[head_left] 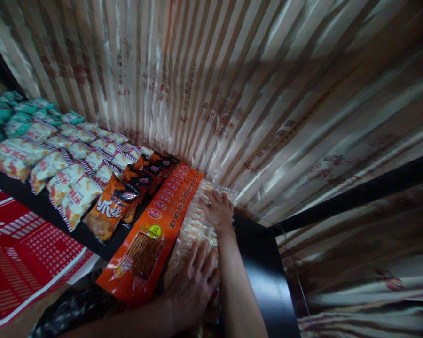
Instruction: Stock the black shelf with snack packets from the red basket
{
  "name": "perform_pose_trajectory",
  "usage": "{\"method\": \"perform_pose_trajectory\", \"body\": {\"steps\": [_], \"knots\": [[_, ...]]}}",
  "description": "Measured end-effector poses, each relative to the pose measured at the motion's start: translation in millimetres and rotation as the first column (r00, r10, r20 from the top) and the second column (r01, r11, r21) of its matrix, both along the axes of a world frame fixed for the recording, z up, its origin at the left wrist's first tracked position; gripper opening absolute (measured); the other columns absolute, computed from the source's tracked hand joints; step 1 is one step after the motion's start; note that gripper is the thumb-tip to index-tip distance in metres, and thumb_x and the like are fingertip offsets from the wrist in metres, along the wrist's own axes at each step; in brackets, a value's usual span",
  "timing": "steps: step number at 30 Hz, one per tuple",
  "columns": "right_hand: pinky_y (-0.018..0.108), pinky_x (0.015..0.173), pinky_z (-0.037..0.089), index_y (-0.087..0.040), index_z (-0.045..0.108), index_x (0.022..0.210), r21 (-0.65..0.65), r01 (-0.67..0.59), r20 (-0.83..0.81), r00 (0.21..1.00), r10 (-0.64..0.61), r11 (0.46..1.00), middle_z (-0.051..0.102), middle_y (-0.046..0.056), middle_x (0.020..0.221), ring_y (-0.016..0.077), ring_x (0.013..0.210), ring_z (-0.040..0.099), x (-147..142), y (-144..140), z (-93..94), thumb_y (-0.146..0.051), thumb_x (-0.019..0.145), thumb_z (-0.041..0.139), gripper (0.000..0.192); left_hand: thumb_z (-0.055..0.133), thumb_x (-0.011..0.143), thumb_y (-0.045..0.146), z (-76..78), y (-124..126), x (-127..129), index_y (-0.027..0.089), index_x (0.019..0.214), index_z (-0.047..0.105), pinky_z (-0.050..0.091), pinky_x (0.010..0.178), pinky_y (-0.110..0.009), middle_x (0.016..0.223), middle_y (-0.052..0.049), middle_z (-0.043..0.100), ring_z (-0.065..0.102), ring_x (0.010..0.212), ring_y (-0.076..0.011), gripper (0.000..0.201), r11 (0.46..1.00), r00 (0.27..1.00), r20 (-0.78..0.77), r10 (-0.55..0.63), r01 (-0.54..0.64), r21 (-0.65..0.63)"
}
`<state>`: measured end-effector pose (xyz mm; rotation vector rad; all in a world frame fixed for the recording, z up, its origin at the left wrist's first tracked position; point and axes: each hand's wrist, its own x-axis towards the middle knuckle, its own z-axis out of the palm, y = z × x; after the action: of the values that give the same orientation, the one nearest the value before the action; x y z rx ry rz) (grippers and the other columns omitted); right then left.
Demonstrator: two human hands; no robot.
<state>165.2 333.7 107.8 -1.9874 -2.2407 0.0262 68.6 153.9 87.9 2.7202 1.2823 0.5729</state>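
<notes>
A row of clear-wrapped pale food packs (193, 220) lies on the black shelf, beside overlapping orange snack packets (158, 225). My right hand (216, 209) rests on the far part of the clear packs, fingers spread. Nearer to me, my left hand (193, 279) lies over the front end of the same row, its fingers stretched out and slightly bent. Both palms face down, and what lies beneath them is hidden. The front orange packet has a window showing brown sticks.
Left of the orange packets stand black-and-orange snack bags (113, 204), white snack bags (74, 188) and teal bags (21, 112). A red plastic basket (24, 249) sits at lower left. Printed, pleated sheeting (211, 94) hangs behind the black shelf (264, 272); a dark bar (359, 188) crosses at right.
</notes>
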Motion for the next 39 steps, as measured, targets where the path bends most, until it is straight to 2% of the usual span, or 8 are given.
{"method": "perform_pose_trajectory", "body": {"steps": [4,17,23,30,39], "knots": [[0.051,0.107,0.02,-0.037,0.045,0.134,0.01,-0.002,0.003,1.0,0.002,1.0,0.042,-0.004,0.144,0.0338,0.135,0.026,-6,1,-0.2,-0.064,0.085,0.034,0.057,0.034,0.084,0.065,0.4,2,-9,0.012,0.139,0.036,0.009,0.111,-0.055,0.148,-0.018,0.03,0.017,0.138,-0.0403,0.076,1.0,1.0,-0.011,-0.014,0.013,-0.019],[0.048,0.106,0.023,-0.038,0.045,0.134,0.037,0.01,0.057,0.998,-0.012,0.999,0.043,-0.006,0.143,0.031,0.134,0.028,-17,1,1.8,-0.06,0.088,0.034,0.053,0.032,0.087,0.061,-7.7,5,-21,0.012,0.139,0.034,0.006,0.109,-0.055,0.15,-0.019,0.024,0.019,0.137,-0.0408,0.072,1.0,0.998,-0.052,-0.02,0.021,0.016],[0.047,0.107,0.022,-0.039,0.045,0.134,0.048,0.009,0.048,0.999,-0.012,0.999,0.043,-0.008,0.143,0.0308,0.134,0.029,-16,2,0.6,-0.062,0.088,0.03,0.054,0.029,0.089,0.058,-1.8,5,-23,0.011,0.137,0.036,0.005,0.11,-0.054,0.15,-0.018,0.025,0.018,0.137,-0.0405,0.067,1.0,0.999,-0.048,-0.023,0.024,0.013],[0.047,0.107,0.021,-0.041,0.041,0.136,-0.012,0.034,0.053,0.998,-0.033,0.999,0.039,-0.008,0.146,0.0298,0.135,0.026,-17,5,-1.2,-0.064,0.087,0.03,0.055,0.029,0.09,0.053,6.1,6,-28,0.01,0.136,0.036,0.004,0.112,-0.051,0.149,-0.018,0.026,0.017,0.139,-0.0382,0.064,0.998,0.999,-0.035,-0.039,0.037,-0.042],[0.048,0.106,0.025,-0.04,0.043,0.135,0.038,0.025,0.072,0.997,-0.028,0.999,0.042,-0.008,0.144,0.0301,0.133,0.029,-17,7,-4.6,-0.063,0.087,0.033,0.054,0.036,0.089,0.048,5.3,7,-35,0.01,0.135,0.038,0.001,0.112,-0.051,0.148,-0.017,0.029,0.016,0.139,-0.0358,0.059,0.998,0.998,-0.025,-0.058,0.057,-0.032]]}}
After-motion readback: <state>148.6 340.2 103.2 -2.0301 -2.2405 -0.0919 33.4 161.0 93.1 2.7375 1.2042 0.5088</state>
